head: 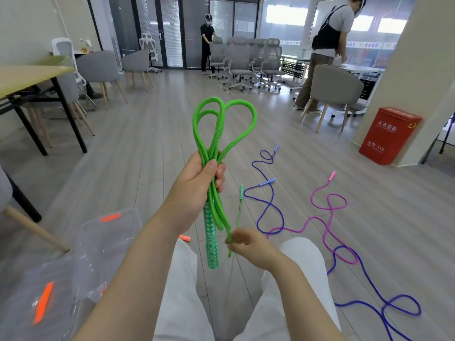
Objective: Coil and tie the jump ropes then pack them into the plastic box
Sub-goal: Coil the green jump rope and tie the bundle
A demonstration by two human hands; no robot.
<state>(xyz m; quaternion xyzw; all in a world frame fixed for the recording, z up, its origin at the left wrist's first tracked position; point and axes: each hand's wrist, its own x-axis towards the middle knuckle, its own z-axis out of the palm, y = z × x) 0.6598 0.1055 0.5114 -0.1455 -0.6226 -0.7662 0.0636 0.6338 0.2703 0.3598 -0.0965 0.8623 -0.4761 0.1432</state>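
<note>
White trouser legs (290,291) fill the bottom of the head view, and both bare forearms reach forward above them. Just left of the legs sits the clear plastic box (98,244) with orange latches, its lid (32,299) lying flat nearer the lower-left corner. Raised in front of the body, the left hand (197,183) has its fingers curled tight round a bundle of folded green jump rope (221,124), the thumb pressed across the strands; three loops stand up above the fist, two narrow and one wider that leans right. Below the fist the strands hang down beside a green-and-white patterned handle (211,247), which points toward the floor. Lower and to the right, the right hand (248,244) pinches a single green strand between thumb and fingertips, the other fingers loosely bent; a thinner stretch of the same rope runs up from there to the second green handle (241,191), lying on the wooden floor (147,148). Farther right on the floor, a blue jump rope (268,205) and a pink jump rope (330,205) lie uncoiled in loose curves, crossing each other near the right knee. A red bin (386,136) stands against the pillar at the right. Beyond, two people stand among grey office chairs (246,60), and a table (29,77) with black legs occupies the left side.
</note>
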